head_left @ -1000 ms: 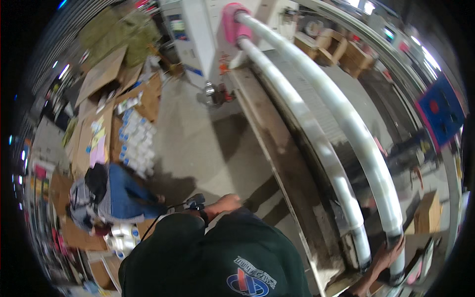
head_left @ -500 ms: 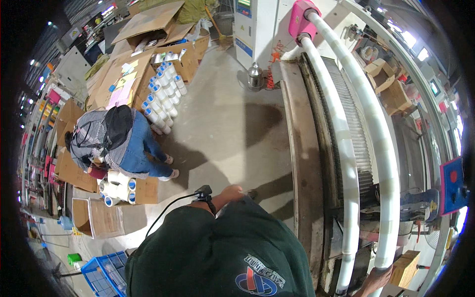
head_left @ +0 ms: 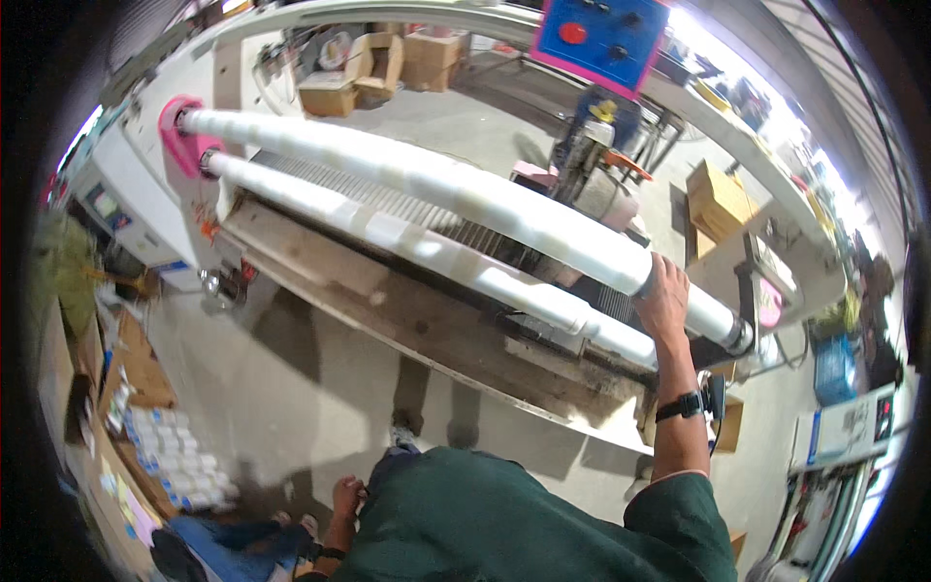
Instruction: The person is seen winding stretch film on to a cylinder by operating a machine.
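Two long white rolls run side by side across a machine, the upper roll (head_left: 427, 179) thicker than the lower roll (head_left: 407, 238). My right hand (head_left: 665, 296) rests near the right end of the upper roll, its fingers curved over the top; their tips are partly hidden. A dark wrist strap with a small device circles that arm. Low at my left side hangs my left hand (head_left: 347, 495), fingers loosely curled, with nothing visible in it. The pink housing (head_left: 182, 136) bears the rolls' far left ends.
A blue control panel (head_left: 601, 39) with a red button stands beyond the rolls. Along the machine's front runs a worn metal ledge (head_left: 388, 310). At lower left, a bent-over person in jeans (head_left: 228, 548) is beside stacked small white rolls (head_left: 175, 456). Cardboard boxes (head_left: 432, 58) lie behind.
My view has swung right toward the machine, so the rolls now cross the picture. My right hand stays on the thicker roll; my left hand still hangs by my body.
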`<state>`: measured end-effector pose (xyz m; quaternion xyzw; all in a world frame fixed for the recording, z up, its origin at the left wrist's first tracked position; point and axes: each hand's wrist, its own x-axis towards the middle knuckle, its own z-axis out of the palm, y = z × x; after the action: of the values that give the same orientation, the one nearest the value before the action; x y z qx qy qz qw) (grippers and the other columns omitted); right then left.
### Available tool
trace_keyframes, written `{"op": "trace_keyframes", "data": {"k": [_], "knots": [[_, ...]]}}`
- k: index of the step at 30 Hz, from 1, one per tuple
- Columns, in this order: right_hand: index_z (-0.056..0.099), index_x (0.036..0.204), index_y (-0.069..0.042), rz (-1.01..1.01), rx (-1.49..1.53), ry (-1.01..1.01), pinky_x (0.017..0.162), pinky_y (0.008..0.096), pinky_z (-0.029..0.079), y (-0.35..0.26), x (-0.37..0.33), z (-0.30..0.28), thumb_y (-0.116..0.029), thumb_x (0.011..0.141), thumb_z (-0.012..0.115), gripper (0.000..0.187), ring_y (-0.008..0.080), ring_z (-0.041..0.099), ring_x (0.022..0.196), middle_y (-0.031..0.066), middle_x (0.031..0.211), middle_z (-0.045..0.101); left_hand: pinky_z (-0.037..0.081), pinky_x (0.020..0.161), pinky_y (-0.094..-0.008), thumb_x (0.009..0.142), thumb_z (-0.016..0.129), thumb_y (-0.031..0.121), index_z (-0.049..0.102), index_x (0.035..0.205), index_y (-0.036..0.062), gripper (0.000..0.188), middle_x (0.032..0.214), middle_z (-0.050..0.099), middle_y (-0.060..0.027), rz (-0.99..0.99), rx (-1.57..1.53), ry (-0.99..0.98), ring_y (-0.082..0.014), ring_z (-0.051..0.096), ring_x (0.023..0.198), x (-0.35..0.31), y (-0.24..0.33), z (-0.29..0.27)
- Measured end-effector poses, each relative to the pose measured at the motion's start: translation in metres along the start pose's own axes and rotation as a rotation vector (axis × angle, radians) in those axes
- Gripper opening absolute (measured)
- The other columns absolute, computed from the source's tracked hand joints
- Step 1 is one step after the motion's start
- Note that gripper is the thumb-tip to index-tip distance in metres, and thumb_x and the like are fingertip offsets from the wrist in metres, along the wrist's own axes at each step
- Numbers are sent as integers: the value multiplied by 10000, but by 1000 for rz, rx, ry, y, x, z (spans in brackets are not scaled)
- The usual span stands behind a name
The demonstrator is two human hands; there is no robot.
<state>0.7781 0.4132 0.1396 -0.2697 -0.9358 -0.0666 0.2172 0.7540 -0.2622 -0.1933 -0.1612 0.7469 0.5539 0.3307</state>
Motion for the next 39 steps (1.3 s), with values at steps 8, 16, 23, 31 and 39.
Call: {"op": "trace_keyframes", "data": {"k": [8,16,23,31,39], "knots": [[442,1282,-68,16,53,63,1018,435,333,-5,1,-4,-82,552,778,803,328,458,1160,144,1222,514,470,528,-319,847,573,67,499,1083,-15,261,760,581,-94,-3,-92,-52,-195,573,603,4,30,-15],[448,1250,-75,23,1,106,1008,426,339,-2,3,1,-67,557,758,759,314,458,1156,133,1217,510,485,587,-321,806,600,60,421,1208,-48,453,814,586,-98,-74,-177,-98,-215,605,656,29,67,-3],[465,1229,-65,60,5,113,1008,413,335,0,4,5,-66,583,733,699,305,475,1127,122,1165,533,466,562,-283,783,646,67,457,1184,-45,457,776,596,-68,-78,-110,-213,-173,588,631,53,69,-18],[482,1215,-66,68,26,96,1010,418,327,-3,5,1,-31,618,696,636,302,481,1116,116,1152,536,411,467,-238,824,615,105,474,1166,-58,404,759,600,-44,-133,4,-117,-120,559,582,58,82,-22],[477,1226,-55,56,38,118,1014,421,323,-5,5,0,-30,609,715,661,300,477,1126,121,1156,536,411,484,-242,832,610,91,484,1156,-55,377,763,586,-44,-97,44,-182,-116,539,576,65,95,-18]]}}
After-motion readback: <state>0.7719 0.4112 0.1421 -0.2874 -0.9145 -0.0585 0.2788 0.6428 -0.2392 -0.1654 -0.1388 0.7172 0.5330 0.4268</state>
